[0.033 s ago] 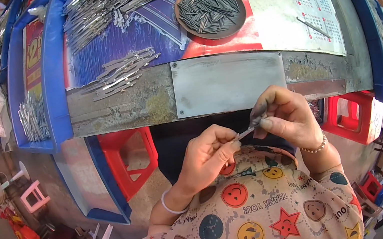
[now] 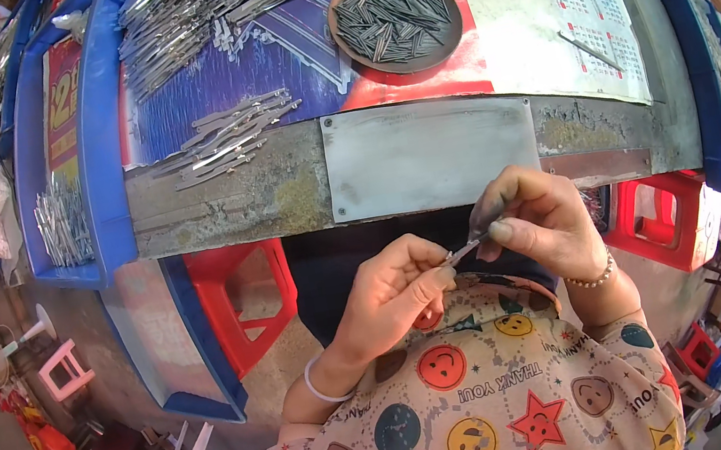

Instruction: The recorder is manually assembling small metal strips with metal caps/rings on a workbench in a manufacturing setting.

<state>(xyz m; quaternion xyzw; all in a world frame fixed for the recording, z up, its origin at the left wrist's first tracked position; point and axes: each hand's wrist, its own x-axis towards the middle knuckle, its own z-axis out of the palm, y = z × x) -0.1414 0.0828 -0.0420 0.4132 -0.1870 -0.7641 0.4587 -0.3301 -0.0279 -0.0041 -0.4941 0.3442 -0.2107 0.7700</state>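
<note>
Just below the near edge of the desk, over the person's lap, both hands meet on one small metal piece. The left hand pinches its near end between thumb and fingertips; the right hand closes its fingers on the far end, so the piece spans the short gap between them. On the desk a small heap of finished-looking metal strips lies near the edge, a large pile waits farther back, and a round dark dish of thin pins looks well stocked, so much work seems left.
</note>
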